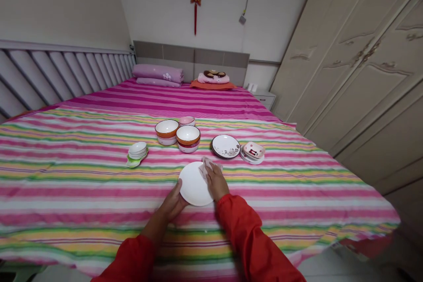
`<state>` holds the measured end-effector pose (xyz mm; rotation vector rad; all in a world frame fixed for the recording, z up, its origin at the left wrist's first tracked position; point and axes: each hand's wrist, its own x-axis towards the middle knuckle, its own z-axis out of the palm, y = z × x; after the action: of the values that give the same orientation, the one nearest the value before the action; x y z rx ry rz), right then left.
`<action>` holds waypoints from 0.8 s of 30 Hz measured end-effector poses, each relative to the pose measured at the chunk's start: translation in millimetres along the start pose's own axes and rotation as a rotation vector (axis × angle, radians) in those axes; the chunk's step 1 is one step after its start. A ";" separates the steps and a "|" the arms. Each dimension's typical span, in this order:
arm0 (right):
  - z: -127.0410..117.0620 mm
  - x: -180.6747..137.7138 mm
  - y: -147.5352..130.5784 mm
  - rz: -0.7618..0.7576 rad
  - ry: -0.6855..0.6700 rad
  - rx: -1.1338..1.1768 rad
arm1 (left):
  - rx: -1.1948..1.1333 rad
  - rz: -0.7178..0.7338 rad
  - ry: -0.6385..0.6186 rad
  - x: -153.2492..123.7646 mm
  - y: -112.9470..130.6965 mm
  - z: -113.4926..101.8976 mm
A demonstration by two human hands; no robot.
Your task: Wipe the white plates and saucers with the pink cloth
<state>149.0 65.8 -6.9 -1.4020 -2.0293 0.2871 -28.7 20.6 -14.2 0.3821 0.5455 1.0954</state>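
A plain white plate [194, 184] lies on the striped bed cover in front of me. My left hand [173, 203] grips its near left rim, fingers closed on the edge. My right hand [216, 181] presses a small pale cloth [209, 165] against the plate's right side, fingers curled over the cloth. Both arms wear red sleeves.
Beyond the plate stand orange-rimmed bowls [188, 137], a pink bowl [187, 120], a stack of small white dishes [138, 151], a patterned plate [225, 146] and a red-marked dish on saucers [253, 151]. Pillows [157, 73] lie at the headboard. A wardrobe [360, 70] lines the right side.
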 end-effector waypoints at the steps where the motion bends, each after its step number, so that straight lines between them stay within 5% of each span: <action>1: 0.4 -9.8 2.4 -0.006 0.052 0.008 | -0.001 0.002 -0.001 -0.1 -0.3 -0.5; 6: 1.0 -65.0 -10.7 -0.010 0.166 -0.055 | -0.015 -0.002 -0.039 0.7 -2.5 -3.6; 10: 1.6 -87.0 -38.5 -0.098 0.068 -0.037 | -0.021 -0.027 -0.073 0.1 -1.7 -1.3; 16: 13.3 -56.5 -60.8 -0.225 -0.117 0.035 | -0.034 -0.015 -0.029 0.1 -0.3 -0.1; 24: 15.5 -4.9 -46.4 -0.002 -0.136 -0.106 | -0.029 0.013 0.017 2.2 -0.6 2.3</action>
<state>105.4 45.3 3.3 -1.4806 -2.1840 0.2841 -26.1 22.3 -13.2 0.3518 0.5426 1.1189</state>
